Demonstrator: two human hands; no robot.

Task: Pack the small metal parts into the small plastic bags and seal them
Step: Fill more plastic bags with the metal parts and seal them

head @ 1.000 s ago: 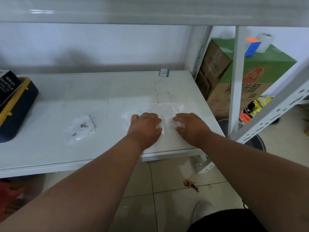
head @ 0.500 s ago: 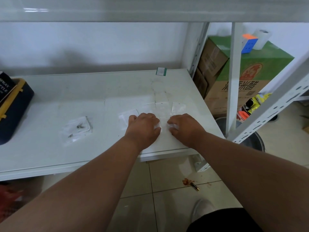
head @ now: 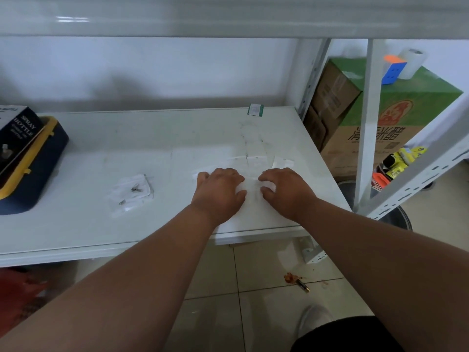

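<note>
Shelf (head: 101,153) across the middle of the frame. At its left edge, a case (head: 33,171) with a box (head: 15,133) on top. Left of centre, bags with metal parts (head: 132,193). Right of centre, left hand (head: 218,194) beside right hand (head: 286,191), both on flat bags (head: 253,163). At upper right, carton (head: 396,110) behind the posts.

2 hands (head: 219,193), approx 2 metal parts (head: 135,190) (bagged), 1 cardboard box (head: 396,118)

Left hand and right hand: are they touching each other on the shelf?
Apart. The head view shows a strip of clear plastic bag between the left hand and the right hand, both resting on it.
</note>
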